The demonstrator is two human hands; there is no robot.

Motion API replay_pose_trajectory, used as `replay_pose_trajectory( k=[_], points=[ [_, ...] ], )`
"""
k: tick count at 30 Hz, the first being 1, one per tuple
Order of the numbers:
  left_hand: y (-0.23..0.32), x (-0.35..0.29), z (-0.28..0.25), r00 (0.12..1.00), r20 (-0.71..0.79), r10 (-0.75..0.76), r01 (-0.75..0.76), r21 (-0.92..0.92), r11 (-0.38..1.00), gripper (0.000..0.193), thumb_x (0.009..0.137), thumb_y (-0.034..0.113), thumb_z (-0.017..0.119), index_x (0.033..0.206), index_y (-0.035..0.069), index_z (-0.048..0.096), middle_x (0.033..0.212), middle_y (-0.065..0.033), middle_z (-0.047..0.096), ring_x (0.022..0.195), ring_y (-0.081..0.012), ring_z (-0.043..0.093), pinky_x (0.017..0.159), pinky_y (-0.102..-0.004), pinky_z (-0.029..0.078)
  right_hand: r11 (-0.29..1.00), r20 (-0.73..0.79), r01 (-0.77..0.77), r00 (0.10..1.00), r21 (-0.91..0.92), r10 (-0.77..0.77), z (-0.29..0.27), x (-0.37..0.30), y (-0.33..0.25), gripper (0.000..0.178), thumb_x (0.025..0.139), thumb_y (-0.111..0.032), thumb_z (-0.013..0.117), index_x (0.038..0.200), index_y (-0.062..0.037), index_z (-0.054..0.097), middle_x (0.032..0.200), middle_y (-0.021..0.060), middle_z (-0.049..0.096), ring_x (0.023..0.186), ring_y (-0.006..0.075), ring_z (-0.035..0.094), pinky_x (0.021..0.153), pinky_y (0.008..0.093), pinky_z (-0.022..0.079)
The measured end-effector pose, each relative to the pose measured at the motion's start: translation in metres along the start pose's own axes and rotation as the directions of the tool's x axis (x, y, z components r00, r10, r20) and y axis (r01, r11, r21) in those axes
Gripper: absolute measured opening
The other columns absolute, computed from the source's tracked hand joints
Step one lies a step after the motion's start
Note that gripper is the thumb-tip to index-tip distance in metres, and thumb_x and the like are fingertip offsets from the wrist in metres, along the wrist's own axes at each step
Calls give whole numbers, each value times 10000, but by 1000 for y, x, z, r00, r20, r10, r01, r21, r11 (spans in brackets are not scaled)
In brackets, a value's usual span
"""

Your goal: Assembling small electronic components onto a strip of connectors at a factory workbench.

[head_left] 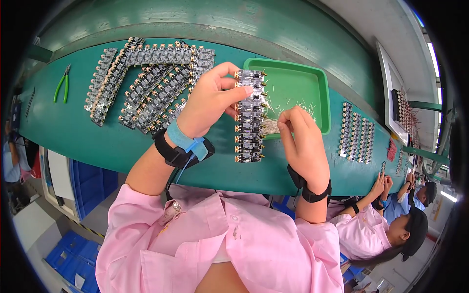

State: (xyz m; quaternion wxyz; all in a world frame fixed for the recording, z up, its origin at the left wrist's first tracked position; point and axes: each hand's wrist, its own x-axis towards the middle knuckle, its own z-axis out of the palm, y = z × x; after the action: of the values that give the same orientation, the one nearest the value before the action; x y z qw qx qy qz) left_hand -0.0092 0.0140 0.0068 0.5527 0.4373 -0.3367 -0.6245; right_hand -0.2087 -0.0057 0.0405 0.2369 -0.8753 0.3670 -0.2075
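My left hand (209,100) grips a long strip of small circuit boards (251,115) by its left edge, thumb on the face. The strip stands lengthwise before me, with brass-coloured round parts down its left side and gold pins along its right. Just right of it, my right hand (305,144) has thumb and forefinger drawn together; anything between them is too small to make out. Behind both hands lies a shallow green tray (323,97). Many thin, pale wire-like pins (279,126) are heaped in its near part, partly hidden by the strip and my right hand.
More circuit board strips (159,100) lie overlapping on the green table (63,122) at left. Beyond them are green-handled cutters (62,87). Several further strips (356,134) lie at right, where a co-worker in pink (366,229) sits close by.
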Motion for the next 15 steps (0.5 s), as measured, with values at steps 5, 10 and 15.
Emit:
replay_pose_trajectory(
  k=[5, 10, 15],
  points=[
    [1, 1, 2, 1000, -3, 5, -5, 6, 1000, 175, 801, 112, 612, 899, 63, 475, 699, -1, 582, 553, -40, 505, 468, -186, 432, 999, -27, -8, 1000, -53, 7, -2, 0, 1, 74, 776, 55, 525, 815, 17, 475, 740, 122, 478, 665, 268, 498, 584, 319, 409],
    [2, 0, 1, 1000, -17, 6, -6, 7, 1000, 183, 794, 111, 622, 887, 55, 474, 672, -2, 575, 541, -47, 501, 461, -194, 434, 999, 32, 54, 998, 7, -54, -4, 1, -9, 73, 779, 44, 525, 820, 16, 472, 743, 131, 474, 674, 295, 488, 589, 335, 404],
    [3, 0, 2, 1000, -22, 14, -14, 6, 1000, 178, 796, 113, 618, 885, 58, 474, 684, -4, 582, 541, -45, 499, 462, -194, 431, 991, 20, 83, 996, -103, -82, -3, 1, -12, 72, 775, 41, 523, 816, 16, 470, 751, 139, 469, 683, 314, 476, 600, 351, 397]
  ],
)
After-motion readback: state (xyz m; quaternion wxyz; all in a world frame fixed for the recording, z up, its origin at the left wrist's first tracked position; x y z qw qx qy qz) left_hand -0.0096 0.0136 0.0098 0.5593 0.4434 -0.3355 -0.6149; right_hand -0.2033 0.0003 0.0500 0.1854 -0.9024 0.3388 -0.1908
